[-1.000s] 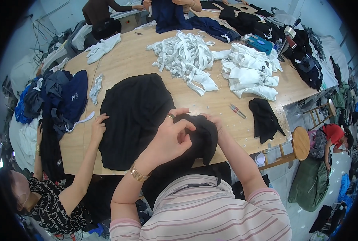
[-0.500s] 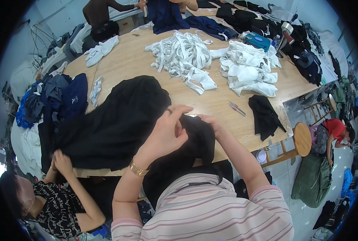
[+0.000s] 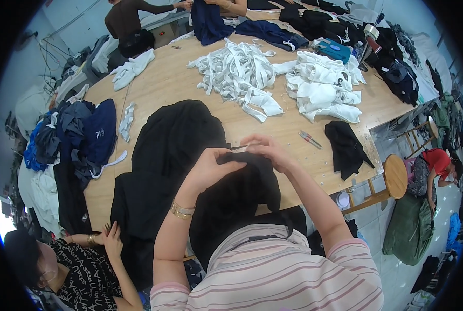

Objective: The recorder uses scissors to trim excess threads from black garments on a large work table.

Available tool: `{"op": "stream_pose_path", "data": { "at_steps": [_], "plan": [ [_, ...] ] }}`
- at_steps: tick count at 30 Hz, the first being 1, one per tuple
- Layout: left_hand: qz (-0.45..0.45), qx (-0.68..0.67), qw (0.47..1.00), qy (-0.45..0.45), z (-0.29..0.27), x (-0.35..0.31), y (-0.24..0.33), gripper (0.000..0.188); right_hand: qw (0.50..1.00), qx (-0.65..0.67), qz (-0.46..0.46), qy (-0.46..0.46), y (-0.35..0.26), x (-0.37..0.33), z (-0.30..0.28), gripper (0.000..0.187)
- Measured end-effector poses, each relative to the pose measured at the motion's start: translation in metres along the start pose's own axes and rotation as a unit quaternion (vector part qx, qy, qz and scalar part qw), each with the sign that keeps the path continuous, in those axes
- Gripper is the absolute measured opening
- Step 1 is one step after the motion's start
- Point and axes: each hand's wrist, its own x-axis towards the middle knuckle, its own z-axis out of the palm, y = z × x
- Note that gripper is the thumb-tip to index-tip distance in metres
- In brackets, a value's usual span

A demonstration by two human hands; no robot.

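Black fabric [image 3: 254,176] hangs over the near table edge in front of me, its upper edge raised between my hands. My left hand [image 3: 210,168], with a gold watch at the wrist, is closed on that edge, thumb on the near side. Close by on the right, my right hand [image 3: 270,151] bends its fingers over the same edge and pinches it. A small dark strip shows between the fingertips; its kind is unclear. A larger black garment [image 3: 177,132] lies on the table, left of my hands and beyond them.
A co-worker's hands [image 3: 111,238] rest by black cloth at left. White strips [image 3: 236,72] and folded white cloth [image 3: 322,88] lie across the table [image 3: 288,127]. Red-handled thread snips [image 3: 310,140] and a black piece [image 3: 345,147] lie right, near a wooden stool [image 3: 395,176].
My left hand has lowered from above the fabric and closed on its edge. The right fingers have risen slightly leftward. The co-worker's hands and the black cloth beside them have moved right.
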Motion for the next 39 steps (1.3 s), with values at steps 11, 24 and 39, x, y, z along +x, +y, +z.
{"op": "stream_pose_path", "data": {
  "at_steps": [11, 24, 39],
  "plan": [
    [-0.037, -0.008, 0.999, 0.036, -0.008, 0.006, 0.006, 0.025, 0.953, -0.169, -0.232, 0.098, -0.018, -0.019, 0.025, 0.013],
    [-0.058, 0.005, 0.998, -0.015, -0.019, 0.007, 0.006, 0.038, 0.992, 0.040, -0.108, 0.046, -0.026, -0.011, 0.020, 0.012],
    [0.007, 0.213, 0.977, 0.004, -0.011, 0.008, 0.026, 0.041, 0.980, -0.099, -0.159, 0.069, -0.030, -0.013, 0.031, 0.014]
  ]
}}
